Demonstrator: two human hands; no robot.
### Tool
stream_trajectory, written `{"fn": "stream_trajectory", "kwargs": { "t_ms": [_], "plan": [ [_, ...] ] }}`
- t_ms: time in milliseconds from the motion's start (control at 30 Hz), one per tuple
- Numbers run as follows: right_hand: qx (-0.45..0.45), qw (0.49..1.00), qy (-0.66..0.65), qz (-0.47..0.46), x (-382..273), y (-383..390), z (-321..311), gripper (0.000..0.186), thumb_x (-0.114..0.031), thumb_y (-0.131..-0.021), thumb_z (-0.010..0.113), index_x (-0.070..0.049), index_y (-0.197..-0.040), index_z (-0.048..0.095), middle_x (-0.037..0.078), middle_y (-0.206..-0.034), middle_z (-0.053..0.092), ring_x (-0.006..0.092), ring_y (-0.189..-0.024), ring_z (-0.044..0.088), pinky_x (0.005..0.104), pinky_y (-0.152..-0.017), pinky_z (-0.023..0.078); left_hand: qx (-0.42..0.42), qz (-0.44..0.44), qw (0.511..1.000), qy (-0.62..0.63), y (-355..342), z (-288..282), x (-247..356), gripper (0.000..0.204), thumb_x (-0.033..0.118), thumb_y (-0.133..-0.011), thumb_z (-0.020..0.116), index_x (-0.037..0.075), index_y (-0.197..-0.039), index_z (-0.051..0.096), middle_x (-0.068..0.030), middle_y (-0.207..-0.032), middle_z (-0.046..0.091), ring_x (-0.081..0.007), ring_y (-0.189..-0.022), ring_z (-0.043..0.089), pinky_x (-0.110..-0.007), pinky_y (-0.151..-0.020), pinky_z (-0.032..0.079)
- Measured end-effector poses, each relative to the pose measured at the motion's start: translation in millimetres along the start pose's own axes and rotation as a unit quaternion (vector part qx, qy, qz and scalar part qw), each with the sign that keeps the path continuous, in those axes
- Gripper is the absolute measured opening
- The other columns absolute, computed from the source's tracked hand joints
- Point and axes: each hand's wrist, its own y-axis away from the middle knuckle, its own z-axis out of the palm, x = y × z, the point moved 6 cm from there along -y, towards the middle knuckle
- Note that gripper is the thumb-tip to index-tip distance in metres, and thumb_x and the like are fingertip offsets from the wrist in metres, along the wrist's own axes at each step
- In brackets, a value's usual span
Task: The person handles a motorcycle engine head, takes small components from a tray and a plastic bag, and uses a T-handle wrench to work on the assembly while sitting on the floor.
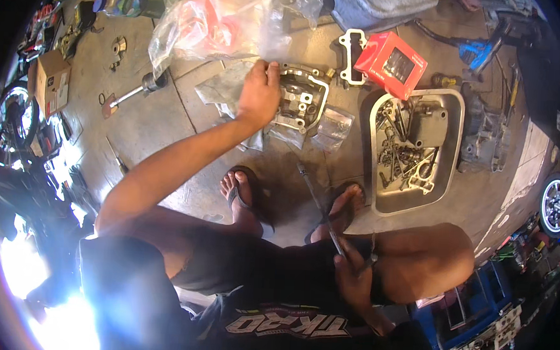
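Observation:
My left hand grips the left side of a metal engine cylinder head, its fingers curled over the edge. The part lies on a grey rag on the floor, its valve side up. Down by my right knee, my right hand is closed round a T-handle socket wrench. The wrench's long shaft slants up and left between my feet, with the socket end apart from the cylinder head. Beside the head lies a small clear plastic bag.
A metal tray of engine parts stands at right. Near it are a red box and a gasket. A large plastic bag lies beyond my left hand. An engine valve-like rod and a bottle are at left.

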Motion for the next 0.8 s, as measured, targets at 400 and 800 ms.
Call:
{"fn": "stream_trajectory", "kwargs": {
  "t_ms": [400,800],
  "plan": [
    [-0.216,0.968,0.003,-0.124,32,14,25,0.030,-0.011,-0.102,0.057,-0.008,-0.131,0.058,0.008,-0.110,0.062,0.0081,-0.101,0.055,0.0222,-0.082,0.049,-0.282,0.518,0.752,-0.294,163,58,94,0.028,0.016,-0.084,0.061,0.006,-0.110,0.065,-0.0081,-0.118,0.060,-0.0231,-0.114,0.055,-0.034,-0.094,0.045],
    [-0.299,0.949,-0.028,-0.095,61,36,19,0.030,-0.021,-0.103,0.056,-0.006,-0.128,0.059,0.010,-0.112,0.063,0.0162,-0.103,0.059,0.0286,-0.091,0.048,-0.140,0.605,0.670,-0.407,160,86,52,0.038,0.021,-0.089,0.056,0.005,-0.122,0.064,-0.0049,-0.122,0.058,-0.0220,-0.118,0.052,-0.035,-0.097,0.043]
  ]
}}
